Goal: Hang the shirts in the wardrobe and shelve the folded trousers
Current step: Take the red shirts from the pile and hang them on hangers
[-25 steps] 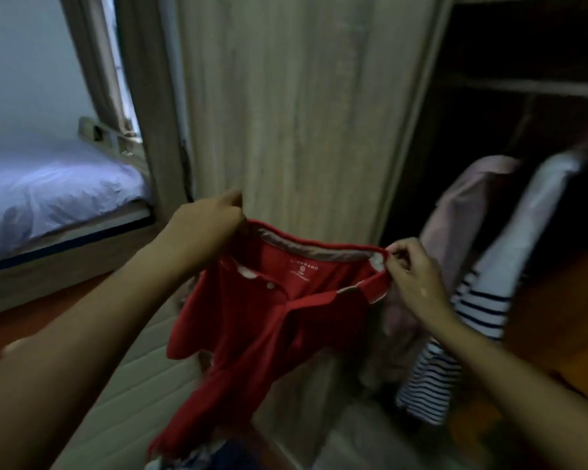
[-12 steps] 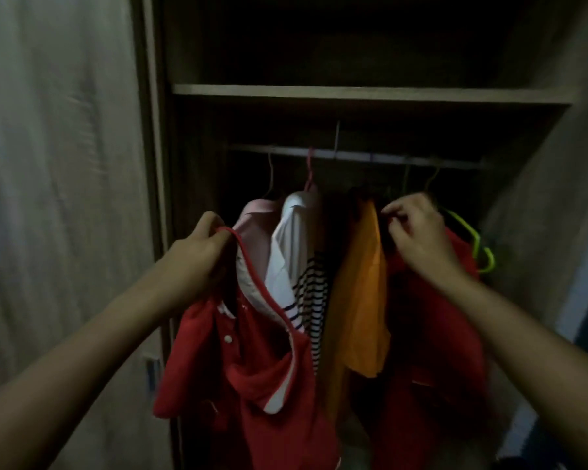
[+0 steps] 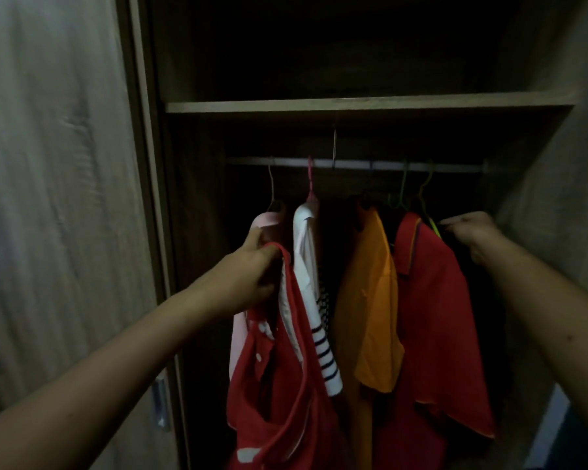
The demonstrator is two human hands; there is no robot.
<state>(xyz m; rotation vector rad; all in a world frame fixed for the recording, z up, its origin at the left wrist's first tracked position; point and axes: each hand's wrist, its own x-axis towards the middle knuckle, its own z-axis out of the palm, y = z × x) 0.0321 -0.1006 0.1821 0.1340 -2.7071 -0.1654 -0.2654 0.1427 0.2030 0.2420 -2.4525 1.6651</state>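
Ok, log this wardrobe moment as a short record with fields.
left hand: grips the collar of the red polo shirt
right hand: at the yellow-green hanger, grip unclear
rail: left to right, pink shirt, white striped shirt, orange shirt, hung red shirt
shelf: above the rail, contents too dark to tell
trousers: none in view

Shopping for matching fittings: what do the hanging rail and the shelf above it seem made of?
Hanging rail: likely metal, pale, smooth, faintly shiny. Shelf: wood-grain board, perhaps laminate, matte; streaky grain shows along its front edge.
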